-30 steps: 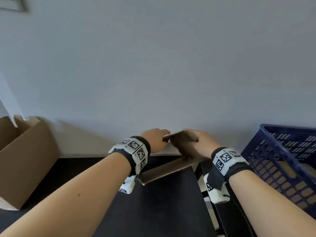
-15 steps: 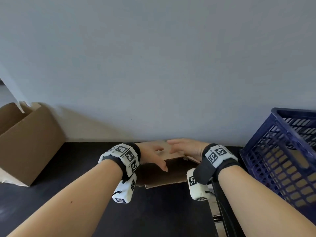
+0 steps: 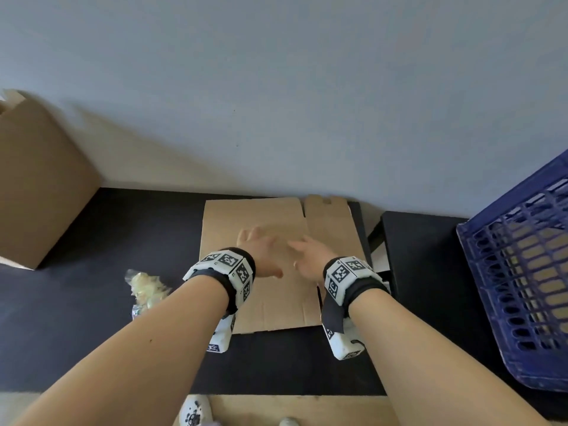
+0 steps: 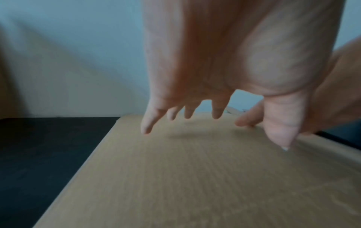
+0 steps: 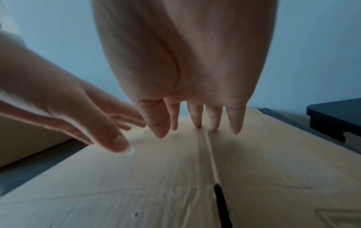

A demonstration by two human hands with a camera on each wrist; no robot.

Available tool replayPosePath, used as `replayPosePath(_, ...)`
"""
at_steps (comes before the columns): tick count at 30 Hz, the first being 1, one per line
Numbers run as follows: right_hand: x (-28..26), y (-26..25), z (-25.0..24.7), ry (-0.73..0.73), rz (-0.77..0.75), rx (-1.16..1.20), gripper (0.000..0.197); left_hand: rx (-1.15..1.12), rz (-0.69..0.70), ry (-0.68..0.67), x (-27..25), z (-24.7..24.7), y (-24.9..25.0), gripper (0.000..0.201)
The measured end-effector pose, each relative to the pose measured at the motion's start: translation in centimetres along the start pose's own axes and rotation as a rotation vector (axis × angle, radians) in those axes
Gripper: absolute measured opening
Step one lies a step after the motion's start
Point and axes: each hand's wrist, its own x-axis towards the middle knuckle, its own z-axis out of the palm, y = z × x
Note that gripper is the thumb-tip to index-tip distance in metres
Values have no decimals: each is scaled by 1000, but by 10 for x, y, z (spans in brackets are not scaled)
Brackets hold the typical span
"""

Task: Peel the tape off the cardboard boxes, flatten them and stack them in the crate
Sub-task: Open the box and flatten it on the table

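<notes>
A flattened cardboard box [image 3: 270,216] lies flat on the black table [image 3: 123,229] against the wall. My left hand [image 3: 261,250] hovers just above its middle with straight, spread fingers [image 4: 146,125]. Beside it, my right hand [image 3: 307,253] reaches over the same sheet, and its fingertips [image 5: 198,123] touch the cardboard [image 5: 254,162] at a fold line. Neither hand holds anything. In the left wrist view the cardboard [image 4: 175,177] fills the lower frame. A blue plastic crate [image 3: 522,287] with flat cardboard inside stands at the right.
An upright open cardboard box [image 3: 40,186] stands at the far left by the wall. A crumpled ball of peeled tape [image 3: 144,287] lies on the table left of my left forearm. A gap separates this table from a second black surface [image 3: 424,256] under the crate.
The box, held folded and raised between both hands a second ago, now lies flat on the table. Both hands have let go and spread open over it. My view has tilted downward.
</notes>
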Motion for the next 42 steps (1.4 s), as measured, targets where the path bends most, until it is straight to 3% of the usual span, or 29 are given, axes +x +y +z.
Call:
replayPosePath(8, 28, 12, 29, 134, 35, -10, 76, 95, -4, 20, 25, 21, -16, 112)
replayPosePath(16, 34, 23, 35, 244, 14, -6, 75, 127, 2, 3, 39, 29, -24, 123)
replayPosePath(26, 35, 25, 44, 223, 18, 3, 76, 126, -16, -56, 41, 28, -20, 129)
replayPosePath(33, 29, 30, 43, 178, 10, 10, 71, 110, 19, 68, 33, 40, -30, 122)
replayPosePath(36, 24, 41, 39, 223, 70, 130, 68, -24, -75, 143, 23, 39, -43, 118)
replayPosePath(39, 10, 66, 38, 340, 266, 268, 71, -224, -257, 207, 14, 39, -53, 121)
replayPosePath(42, -4, 86, 40, 379, 420, 397, 77, -423, -354, 252, 7, 33, -54, 118)
